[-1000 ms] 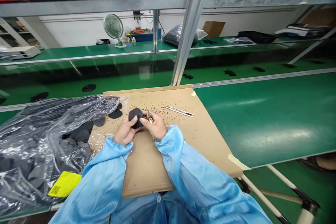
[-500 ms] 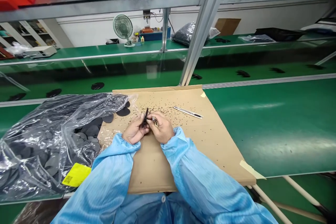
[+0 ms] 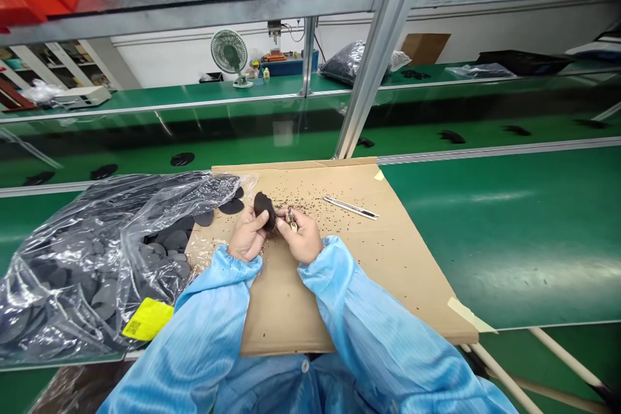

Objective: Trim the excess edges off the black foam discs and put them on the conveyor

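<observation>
My left hand (image 3: 248,236) pinches a thin black disc (image 3: 263,208) between thumb and fingers, its broad face turned partly towards me. Close on its right, my right hand (image 3: 303,238) is closed around a small shiny metal tool (image 3: 291,218), whose exact kind I cannot make out. The right fingertips are at the disc's right edge. Both hands are above a brown cardboard sheet (image 3: 339,297) strewn with tiny black scraps. A slim utility knife (image 3: 350,207) lies on the cardboard, right of my hands.
At left, a clear plastic bag (image 3: 92,239) full of black discs carries a yellow label (image 3: 148,319). Several loose discs (image 3: 231,206) lie by its mouth. A metal post (image 3: 373,71) rises behind the cardboard. Across the green belt (image 3: 301,150) sit small piles of black pieces.
The disc, seen nearly edge-on before, has turned so its flat face shows. The right hand and its tool have drawn slightly right of it. The whole view has shifted slightly.
</observation>
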Demonstrator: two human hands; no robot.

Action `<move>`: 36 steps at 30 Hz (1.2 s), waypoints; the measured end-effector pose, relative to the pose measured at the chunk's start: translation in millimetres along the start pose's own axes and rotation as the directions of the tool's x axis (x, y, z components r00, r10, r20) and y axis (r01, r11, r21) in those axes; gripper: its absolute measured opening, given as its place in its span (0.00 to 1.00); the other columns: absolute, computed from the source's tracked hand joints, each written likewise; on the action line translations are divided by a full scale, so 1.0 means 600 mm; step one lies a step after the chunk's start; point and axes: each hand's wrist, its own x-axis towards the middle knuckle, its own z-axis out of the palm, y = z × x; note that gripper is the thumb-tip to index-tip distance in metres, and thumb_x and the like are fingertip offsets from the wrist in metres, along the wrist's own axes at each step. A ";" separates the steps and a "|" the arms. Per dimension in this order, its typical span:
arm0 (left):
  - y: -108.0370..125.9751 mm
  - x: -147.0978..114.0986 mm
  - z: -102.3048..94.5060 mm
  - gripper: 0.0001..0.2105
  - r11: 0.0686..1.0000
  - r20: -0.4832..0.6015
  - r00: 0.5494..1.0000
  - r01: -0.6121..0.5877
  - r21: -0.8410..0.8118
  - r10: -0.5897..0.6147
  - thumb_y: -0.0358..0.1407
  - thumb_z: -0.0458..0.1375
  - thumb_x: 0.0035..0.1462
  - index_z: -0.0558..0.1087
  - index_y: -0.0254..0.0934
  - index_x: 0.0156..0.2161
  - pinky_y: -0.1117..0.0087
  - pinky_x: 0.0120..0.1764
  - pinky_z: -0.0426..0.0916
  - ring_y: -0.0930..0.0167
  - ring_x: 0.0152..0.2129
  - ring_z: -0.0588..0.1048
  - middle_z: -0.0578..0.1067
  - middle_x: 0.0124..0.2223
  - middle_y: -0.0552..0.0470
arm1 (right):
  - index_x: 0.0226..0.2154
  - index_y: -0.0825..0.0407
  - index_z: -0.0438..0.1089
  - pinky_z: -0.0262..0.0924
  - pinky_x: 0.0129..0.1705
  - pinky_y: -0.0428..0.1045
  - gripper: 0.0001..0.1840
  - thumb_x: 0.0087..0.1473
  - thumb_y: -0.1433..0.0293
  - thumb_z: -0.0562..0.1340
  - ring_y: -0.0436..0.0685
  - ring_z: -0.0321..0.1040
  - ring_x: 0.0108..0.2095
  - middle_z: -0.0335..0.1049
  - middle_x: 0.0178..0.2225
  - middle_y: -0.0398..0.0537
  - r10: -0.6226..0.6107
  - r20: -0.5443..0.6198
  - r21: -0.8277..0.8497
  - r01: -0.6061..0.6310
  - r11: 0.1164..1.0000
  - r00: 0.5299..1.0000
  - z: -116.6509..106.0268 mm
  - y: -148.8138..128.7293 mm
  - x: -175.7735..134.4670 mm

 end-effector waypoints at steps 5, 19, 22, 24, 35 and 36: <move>0.017 0.001 -0.009 0.22 0.991 0.046 0.995 -0.090 0.095 0.086 0.31 0.72 0.35 0.65 0.37 0.34 0.69 0.37 0.71 0.73 0.29 0.74 0.72 0.30 0.57 | 0.30 0.54 0.68 0.53 0.20 0.44 0.17 0.37 0.60 0.67 0.48 0.58 0.18 0.62 0.16 0.39 0.449 0.270 0.400 -0.524 0.752 0.852 -0.002 0.011 0.010; 0.019 0.001 -0.020 0.25 0.998 0.102 0.994 0.050 -0.039 -0.046 0.42 0.66 0.46 0.70 0.36 0.50 0.63 0.42 0.70 0.66 0.36 0.74 0.74 0.41 0.46 | 0.27 0.54 0.68 0.56 0.28 0.46 0.11 0.46 0.62 0.59 0.50 0.60 0.24 0.65 0.21 0.41 0.179 0.138 0.010 -0.182 0.983 0.974 0.016 0.006 -0.009; 0.017 -0.003 -0.016 0.25 0.999 0.092 0.996 0.020 -0.045 -0.016 0.40 0.66 0.46 0.70 0.37 0.50 0.61 0.43 0.70 0.67 0.35 0.74 0.74 0.41 0.47 | 0.25 0.54 0.67 0.55 0.27 0.46 0.12 0.47 0.62 0.58 0.51 0.60 0.23 0.64 0.20 0.41 0.163 0.136 -0.023 -0.162 0.987 0.977 0.014 0.006 -0.008; 0.016 -0.004 -0.015 0.26 0.999 0.100 0.995 0.007 -0.048 -0.002 0.39 0.68 0.44 0.69 0.38 0.50 0.62 0.42 0.70 0.68 0.34 0.73 0.74 0.40 0.48 | 0.24 0.54 0.67 0.55 0.27 0.46 0.12 0.47 0.61 0.58 0.51 0.60 0.23 0.64 0.20 0.41 0.178 0.132 -0.028 -0.176 0.984 0.975 0.013 0.010 -0.006; 0.010 -0.003 -0.015 0.27 0.996 0.122 0.992 0.037 -0.084 -0.027 0.36 0.70 0.42 0.70 0.40 0.50 0.73 0.34 0.70 0.72 0.34 0.73 0.72 0.37 0.51 | 0.25 0.53 0.68 0.58 0.27 0.46 0.08 0.48 0.65 0.60 0.51 0.64 0.23 0.67 0.20 0.41 0.213 0.167 0.085 -0.229 0.970 0.963 0.013 0.030 -0.003; 0.009 -0.002 -0.016 0.27 0.996 0.122 0.992 0.038 -0.083 -0.028 0.36 0.70 0.42 0.69 0.40 0.50 0.74 0.33 0.69 0.72 0.33 0.73 0.72 0.36 0.51 | 0.26 0.53 0.68 0.58 0.27 0.46 0.08 0.48 0.64 0.61 0.51 0.64 0.23 0.68 0.21 0.41 0.213 0.169 0.092 -0.230 0.969 0.962 0.013 0.031 -0.003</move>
